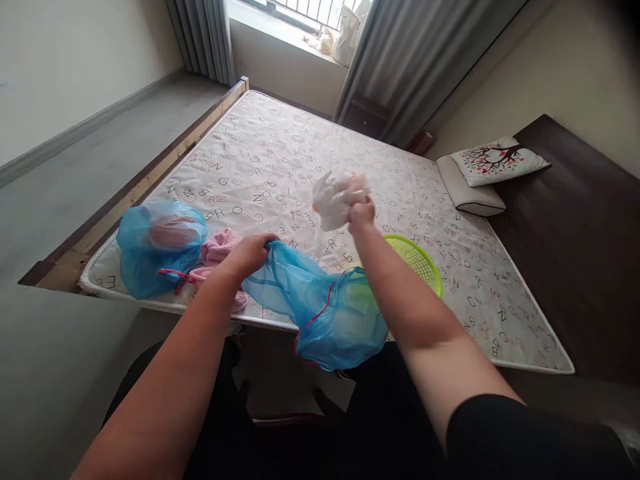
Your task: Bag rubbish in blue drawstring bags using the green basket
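Observation:
My left hand (254, 253) is closed on a blue plastic bag (345, 327) with a red drawstring, which hangs over the mattress edge toward my lap. My right hand (362, 215), raised above the mattress, grips a crumpled whitish plastic bag (336, 199), blurred by motion; whatever is inside it I cannot make out. Just left of my left hand lie pink fluffy slippers (220, 245). Beyond them rests a second blue bag (150, 260), with a reddish thing showing through and a red drawstring. Partly behind my right forearm is a lime-green mesh basket (417, 260).
A bare mattress (280, 153) with printed letters lies on a wooden bed frame (150, 177). At the right, a tree-print pillow (495, 162) leans on a beige cushion (467, 190) by the dark headboard (575, 200). Grey curtains (400, 60) flank a window.

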Available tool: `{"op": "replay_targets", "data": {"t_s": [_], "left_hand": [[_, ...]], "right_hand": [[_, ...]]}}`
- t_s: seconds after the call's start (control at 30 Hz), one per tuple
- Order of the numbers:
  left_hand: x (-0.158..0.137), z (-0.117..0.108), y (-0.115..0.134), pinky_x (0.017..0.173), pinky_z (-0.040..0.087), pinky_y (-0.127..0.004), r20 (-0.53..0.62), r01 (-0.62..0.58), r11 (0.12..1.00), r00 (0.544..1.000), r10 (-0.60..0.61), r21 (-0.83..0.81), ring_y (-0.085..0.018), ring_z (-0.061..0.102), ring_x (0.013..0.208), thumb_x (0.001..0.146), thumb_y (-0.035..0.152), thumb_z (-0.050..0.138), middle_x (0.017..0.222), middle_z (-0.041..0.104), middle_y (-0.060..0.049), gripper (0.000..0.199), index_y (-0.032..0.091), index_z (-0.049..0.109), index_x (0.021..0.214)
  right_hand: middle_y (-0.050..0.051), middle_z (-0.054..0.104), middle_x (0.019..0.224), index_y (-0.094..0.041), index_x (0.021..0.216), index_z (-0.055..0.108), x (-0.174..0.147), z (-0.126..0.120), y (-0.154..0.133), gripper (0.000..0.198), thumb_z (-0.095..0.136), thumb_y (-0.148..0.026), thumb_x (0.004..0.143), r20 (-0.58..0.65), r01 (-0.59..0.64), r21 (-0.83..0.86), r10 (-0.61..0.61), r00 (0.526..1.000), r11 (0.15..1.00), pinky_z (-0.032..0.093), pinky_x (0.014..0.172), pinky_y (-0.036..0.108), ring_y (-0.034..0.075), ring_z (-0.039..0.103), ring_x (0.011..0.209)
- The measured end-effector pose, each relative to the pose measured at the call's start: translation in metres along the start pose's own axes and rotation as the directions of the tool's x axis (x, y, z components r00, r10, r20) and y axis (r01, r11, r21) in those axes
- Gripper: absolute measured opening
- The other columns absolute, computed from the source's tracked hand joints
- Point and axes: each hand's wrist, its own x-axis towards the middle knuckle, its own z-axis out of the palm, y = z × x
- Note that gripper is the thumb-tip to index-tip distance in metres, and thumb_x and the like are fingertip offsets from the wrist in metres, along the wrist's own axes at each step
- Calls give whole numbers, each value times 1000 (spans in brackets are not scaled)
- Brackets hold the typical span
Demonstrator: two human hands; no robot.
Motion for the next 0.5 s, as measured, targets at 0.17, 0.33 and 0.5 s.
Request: {"op": "replay_targets", "data": {"t_s": [0.17, 0.33, 0.5], "left_hand": [[4, 16, -4, 104, 58, -36, 136, -138, 990, 981, 138, -8, -28, 78, 115, 78, 4, 52, 115, 86, -5, 55, 24, 87, 115], [5, 22, 2, 107, 57, -36, 125, -217, 975, 967, 221, -47, -27, 78, 112, 78, 3, 55, 115, 86, -4, 55, 25, 88, 115], [3, 25, 13, 98, 59, -35, 118, -259, 965, 958, 261, -32, -25, 78, 99, 86, 9, 59, 100, 85, -6, 31, 21, 85, 96]], "right_hand": [[21, 76, 131, -7, 143, 62, -43, 48, 55, 56, 66, -25, 91, 110, -198, -250, 231, 967, 948, 64, 99, 40, 28, 75, 117], [23, 30, 184, -12, 170, 44, -85, 33, 47, 91, 79, -32, 89, 398, 219, -361, -63, 915, 906, 24, 141, 53, 35, 22, 175], [16, 50, 175, -23, 177, 37, -112, 1, 30, 88, 73, -40, 97, 921, 382, -55, -101, 376, 923, 37, 135, 55, 32, 46, 164]]}}
